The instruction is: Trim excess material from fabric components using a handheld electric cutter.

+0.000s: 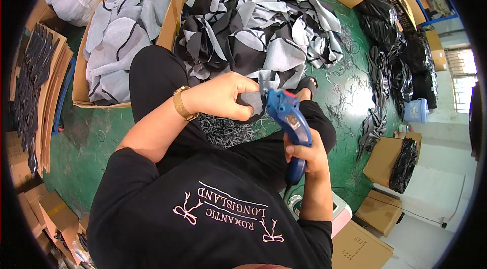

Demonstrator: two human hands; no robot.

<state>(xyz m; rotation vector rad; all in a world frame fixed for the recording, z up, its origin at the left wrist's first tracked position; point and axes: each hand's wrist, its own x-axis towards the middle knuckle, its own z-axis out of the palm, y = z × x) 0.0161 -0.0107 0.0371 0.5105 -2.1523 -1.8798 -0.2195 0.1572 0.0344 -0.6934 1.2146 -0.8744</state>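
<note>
My right hand [308,153] is wrapped round the handle of a blue corded electric fabric cutter [289,116]. The cutter's head points away from me and meets the edge of a grey fabric piece [252,100]. That piece is pinched in my left hand [220,95], its thumb on top and the fingers folded round it. A gold watch sits on my left wrist. Just beyond my hands lies a big heap of grey and black fabric pieces [253,20]. Thin dark trimmings [223,132] are piled on the floor between my legs.
A cardboard box [175,12] full of grey fabric pieces stands at the left. Black plastic bags [380,20] and a blue bucket [416,110] line the right side. Loose trimmings lie on the green floor [86,152]. More cardboard boxes [379,211] stand at the lower right.
</note>
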